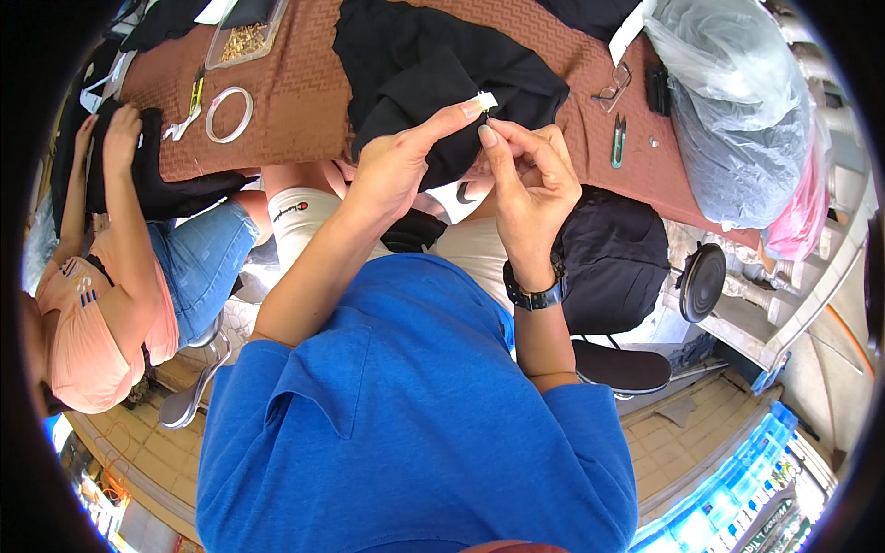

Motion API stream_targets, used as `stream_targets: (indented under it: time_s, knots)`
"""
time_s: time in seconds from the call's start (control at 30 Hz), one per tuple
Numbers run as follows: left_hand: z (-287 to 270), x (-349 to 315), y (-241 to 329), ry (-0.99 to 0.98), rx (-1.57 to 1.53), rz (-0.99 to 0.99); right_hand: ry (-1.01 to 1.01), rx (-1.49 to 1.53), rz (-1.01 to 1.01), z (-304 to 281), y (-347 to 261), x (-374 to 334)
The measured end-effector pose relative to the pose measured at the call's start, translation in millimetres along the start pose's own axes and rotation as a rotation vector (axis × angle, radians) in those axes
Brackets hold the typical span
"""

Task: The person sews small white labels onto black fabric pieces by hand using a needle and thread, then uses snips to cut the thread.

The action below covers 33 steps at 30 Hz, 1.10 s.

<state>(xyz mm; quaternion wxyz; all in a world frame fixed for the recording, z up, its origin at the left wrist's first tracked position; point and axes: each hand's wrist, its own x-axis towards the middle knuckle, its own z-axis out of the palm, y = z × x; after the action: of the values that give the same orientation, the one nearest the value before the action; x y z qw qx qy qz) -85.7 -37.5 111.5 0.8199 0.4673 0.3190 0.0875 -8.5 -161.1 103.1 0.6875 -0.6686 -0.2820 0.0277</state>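
Note:
A dark, black cloth garment (406, 74) spreads over the table in front of me and hangs off its near edge. My left hand (392, 170) is closed on the garment, its thumb stretched along a small white tag (487, 100). Close beside that thumb, my right hand (535, 175) pinches thumb and forefinger together just below the tag. Whatever lies between those fingertips is too small to make out. The other fingers of my right hand curl inward, and a black watch (537, 297) circles that wrist.
A brown cloth-covered table (286, 101) carries a clear tray of small gold pieces (247, 41), a tape roll (229, 115), a wrench (182, 123), green thread snips (619, 141) and eyeglasses (613, 88). Bulky plastic bags (737, 120) stand right. At left, a co-worker's hand (122, 138) handles dark fabric.

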Motion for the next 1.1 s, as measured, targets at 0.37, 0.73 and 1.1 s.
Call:
stream_targets:
  time_s: [0.37,0.73,1.1]
  knots:
    - [3.0,-3.2,2.1,0.016,-0.111,0.019,-0.012,-0.049,-0.015,2.4,-1.1,1.4]
    - [-1.8,0.6,-0.2,0.054,0.015,-0.032,-0.012,-0.002,0.016,5.3,0.1,2.1]
    - [0.5,0.7,0.8,0.075,0.028,-0.065,-0.023,0.032,0.037,5.2,1.8,2.6]
